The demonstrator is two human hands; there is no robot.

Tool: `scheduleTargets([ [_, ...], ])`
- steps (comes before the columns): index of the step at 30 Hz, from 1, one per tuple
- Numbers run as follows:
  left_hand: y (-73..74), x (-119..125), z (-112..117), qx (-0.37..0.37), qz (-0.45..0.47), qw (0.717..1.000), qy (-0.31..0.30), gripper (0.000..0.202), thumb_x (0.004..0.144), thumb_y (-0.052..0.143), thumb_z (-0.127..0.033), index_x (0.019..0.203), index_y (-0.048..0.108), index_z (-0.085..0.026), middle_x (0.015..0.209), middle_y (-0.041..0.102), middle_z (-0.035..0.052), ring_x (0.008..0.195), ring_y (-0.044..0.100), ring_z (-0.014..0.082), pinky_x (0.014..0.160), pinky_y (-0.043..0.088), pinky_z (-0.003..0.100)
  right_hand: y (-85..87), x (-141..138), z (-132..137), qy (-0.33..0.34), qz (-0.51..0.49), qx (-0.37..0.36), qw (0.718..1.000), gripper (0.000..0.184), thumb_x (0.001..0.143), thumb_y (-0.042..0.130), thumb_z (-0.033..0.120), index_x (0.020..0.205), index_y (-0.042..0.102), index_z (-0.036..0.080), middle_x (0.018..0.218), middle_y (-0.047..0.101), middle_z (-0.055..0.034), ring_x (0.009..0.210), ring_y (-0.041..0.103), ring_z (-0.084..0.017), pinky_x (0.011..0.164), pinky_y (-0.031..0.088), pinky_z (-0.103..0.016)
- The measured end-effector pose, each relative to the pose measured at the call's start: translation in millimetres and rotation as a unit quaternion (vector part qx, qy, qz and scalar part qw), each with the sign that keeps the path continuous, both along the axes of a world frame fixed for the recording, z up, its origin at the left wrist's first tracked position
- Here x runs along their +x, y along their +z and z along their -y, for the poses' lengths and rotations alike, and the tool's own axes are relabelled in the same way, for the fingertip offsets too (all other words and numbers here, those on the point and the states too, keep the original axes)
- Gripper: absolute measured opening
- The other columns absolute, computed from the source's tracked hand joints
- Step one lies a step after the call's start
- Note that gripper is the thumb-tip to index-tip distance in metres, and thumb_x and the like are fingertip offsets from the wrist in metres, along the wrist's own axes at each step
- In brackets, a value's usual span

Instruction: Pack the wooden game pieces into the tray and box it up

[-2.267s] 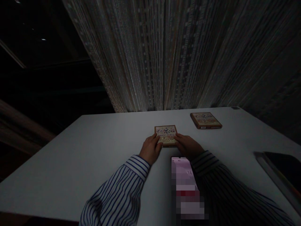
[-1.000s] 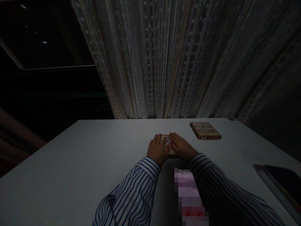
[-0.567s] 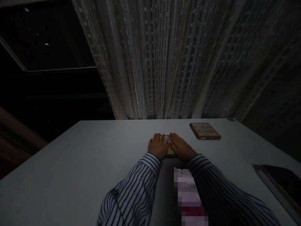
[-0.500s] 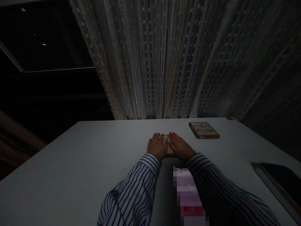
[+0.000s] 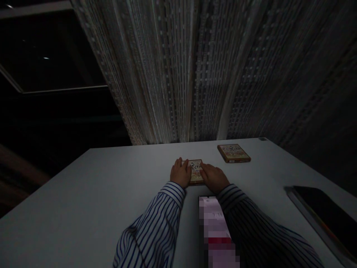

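A small flat box with a cream printed cover and dark characters lies on the white table between my hands. My left hand is on its left edge, thumb over the cover and fingers pointing away from me. On the right edge, my right hand grips it with fingers curled together. Both palms face down, so the fingertips are partly hidden. Close below my right hand lies a phone with a lit pinkish screen, blurred out in blocks and partly covered by my right sleeve.
A similar flat box rests farther back on the right of the white table. Toward the right edge is a dark flat object with a pale rim. A string curtain hangs behind the table. The scene is dim.
My hands have moved slightly apart toward the box's side edges, showing more of its cover. My right fingers are more curled. The whole view has shifted a little.
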State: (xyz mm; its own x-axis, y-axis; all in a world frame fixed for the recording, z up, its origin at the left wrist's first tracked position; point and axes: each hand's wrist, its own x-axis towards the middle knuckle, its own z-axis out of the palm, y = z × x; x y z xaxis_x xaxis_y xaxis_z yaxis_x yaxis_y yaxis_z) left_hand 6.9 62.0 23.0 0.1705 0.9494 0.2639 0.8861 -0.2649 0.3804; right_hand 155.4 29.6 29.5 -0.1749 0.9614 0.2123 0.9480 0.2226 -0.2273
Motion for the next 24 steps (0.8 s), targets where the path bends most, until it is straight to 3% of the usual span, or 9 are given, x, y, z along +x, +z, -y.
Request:
scheduleTargets([
  [5, 3.2, -10, 10, 0.022, -0.015, 0.999, 0.043, 0.037, 0.085, 0.036, -0.026, 0.115, 0.05, -0.009, 0.121, 0.052, 0.0179, 0.112, 0.049, 0.023, 0.094, 0.038, 0.036, -0.3, 1, 0, -0.004, -0.012, 0.004, 1.0, 0.043, 0.087, 0.028, 0.029, 0.122, 0.047, 0.012, 0.121, 0.055, -0.0113, 0.113, 0.047, -0.023, 0.092, 0.034, -0.04],
  [9, 5.6, -21, 21, 0.013, -0.032, 0.999, 0.039, 0.03, 0.086, 0.034, -0.028, 0.098, 0.058, -0.013, 0.097, 0.064, 0.0122, 0.093, 0.058, 0.0211, 0.083, 0.043, 0.032, 1.4, 1, 1, -0.012, -0.015, 0.012, 1.0, 0.043, 0.087, 0.029, 0.029, 0.121, 0.048, 0.012, 0.119, 0.057, -0.0116, 0.112, 0.047, -0.023, 0.09, 0.035, -0.04],
  [12, 4.2, -23, 26, 0.021, -0.037, 0.997, 0.057, 0.031, 0.086, 0.033, -0.031, 0.091, 0.06, -0.017, 0.091, 0.066, 0.0098, 0.088, 0.058, 0.0221, 0.077, 0.043, 0.032, 3.7, 2, 3, -0.023, -0.004, 0.013, 1.0, 0.042, 0.087, 0.03, 0.031, 0.118, 0.051, 0.014, 0.109, 0.062, -0.0125, 0.102, 0.054, -0.023, 0.085, 0.038, -0.037],
  [20, 0.4, -15, 27, 0.004, -0.012, 0.995, 0.102, 0.034, 0.086, 0.037, -0.033, 0.109, 0.054, -0.016, 0.091, 0.065, 0.0112, 0.09, 0.056, 0.0238, 0.076, 0.042, 0.033, 6.4, 6, 3, -0.029, 0.014, -0.003, 0.999, 0.038, 0.086, 0.032, 0.031, 0.11, 0.057, 0.017, 0.1, 0.066, -0.0098, 0.092, 0.059, -0.02, 0.078, 0.04, -0.031],
  [24, 1.8, -14, 26, -0.012, 0.021, 0.996, 0.09, 0.033, 0.085, 0.039, -0.029, 0.112, 0.053, -0.015, 0.095, 0.064, 0.0116, 0.093, 0.055, 0.0233, 0.08, 0.041, 0.033, 3.2, 6, 0, -0.03, 0.002, -0.012, 0.999, 0.037, 0.086, 0.033, 0.03, 0.111, 0.057, 0.017, 0.101, 0.066, -0.0096, 0.094, 0.058, -0.021, 0.079, 0.04, -0.03],
])
